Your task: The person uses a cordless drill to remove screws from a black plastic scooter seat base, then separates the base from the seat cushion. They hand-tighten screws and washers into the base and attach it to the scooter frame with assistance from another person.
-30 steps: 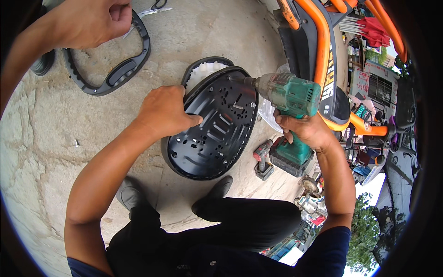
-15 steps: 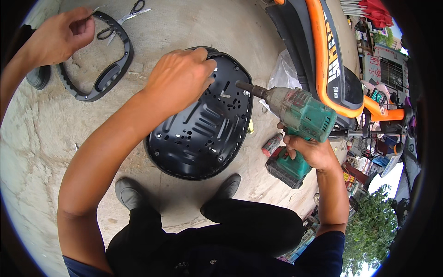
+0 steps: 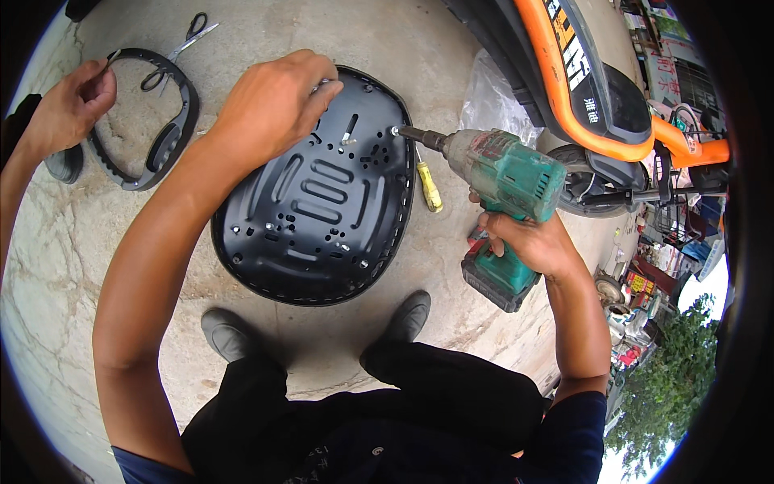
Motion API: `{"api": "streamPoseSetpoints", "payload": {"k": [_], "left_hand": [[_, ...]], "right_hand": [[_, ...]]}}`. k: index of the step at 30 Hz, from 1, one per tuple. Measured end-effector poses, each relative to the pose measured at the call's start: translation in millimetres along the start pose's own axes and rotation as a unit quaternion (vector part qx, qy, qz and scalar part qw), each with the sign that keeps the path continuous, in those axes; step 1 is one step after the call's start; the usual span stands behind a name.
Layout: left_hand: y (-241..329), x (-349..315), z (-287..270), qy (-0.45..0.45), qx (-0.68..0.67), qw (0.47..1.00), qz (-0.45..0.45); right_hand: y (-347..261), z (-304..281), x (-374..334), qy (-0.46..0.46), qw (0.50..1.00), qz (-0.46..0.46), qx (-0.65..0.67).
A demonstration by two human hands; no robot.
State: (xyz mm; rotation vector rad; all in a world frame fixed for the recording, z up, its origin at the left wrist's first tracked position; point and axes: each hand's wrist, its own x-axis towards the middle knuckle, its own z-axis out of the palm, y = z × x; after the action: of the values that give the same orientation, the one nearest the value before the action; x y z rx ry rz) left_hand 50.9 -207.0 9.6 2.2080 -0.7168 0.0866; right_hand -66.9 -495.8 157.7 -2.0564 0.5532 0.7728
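Observation:
A black seat base (image 3: pixel 322 191), slotted and dotted with bolts, lies on the ground in front of my feet. My right hand (image 3: pixel 522 239) grips a green cordless impact wrench (image 3: pixel 516 173), with a finger near its trigger. The wrench's long socket points left, its tip at a shiny bolt (image 3: pixel 394 131) near the seat base's right rim. Over the upper left of the base is my left hand (image 3: pixel 278 103), fingers curled closed. A bit of shiny metal shows between its fingertips, too small to name. The palm side is hidden.
Another person's hand (image 3: pixel 74 109) pinches a thin piece at the upper left, beside a black curved rail (image 3: pixel 189 113). Scissors (image 3: pixel 181 52) lie behind that. A yellow-handled screwdriver (image 3: pixel 430 189), clear plastic bag (image 3: pixel 500 101) and orange-and-black bike (image 3: pixel 556 89) are on the right.
The wrench's socket has come to the bolt at the seat base's right rim. My view has shifted, showing the screwdriver more fully. My left hand remains over the base's upper left.

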Motion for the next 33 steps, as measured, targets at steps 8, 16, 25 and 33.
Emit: {"api": "streamPoseSetpoints", "payload": {"k": [8,16,25,33], "left_hand": [[-20.1,-53.9,-39.3,0.063,-0.502,0.755,-0.417],[-29.4,-95.5,-31.5,-0.010,-0.243,0.921,-0.305],[-16.3,-90.1,-35.8,-0.041,-0.204,0.941,-0.266],[-18.2,-94.6,-36.1,-0.047,-0.174,0.946,-0.268]], "right_hand": [[-24.9,-4.6,12.9,-0.037,0.999,0.027,-0.025],[-72.2,-24.3,45.9,-0.138,0.927,-0.060,-0.343],[-64.2,-8.4,39.0,-0.100,0.982,0.057,-0.153],[-50.6,-6.3,28.8,-0.080,0.985,0.041,-0.144]]}}
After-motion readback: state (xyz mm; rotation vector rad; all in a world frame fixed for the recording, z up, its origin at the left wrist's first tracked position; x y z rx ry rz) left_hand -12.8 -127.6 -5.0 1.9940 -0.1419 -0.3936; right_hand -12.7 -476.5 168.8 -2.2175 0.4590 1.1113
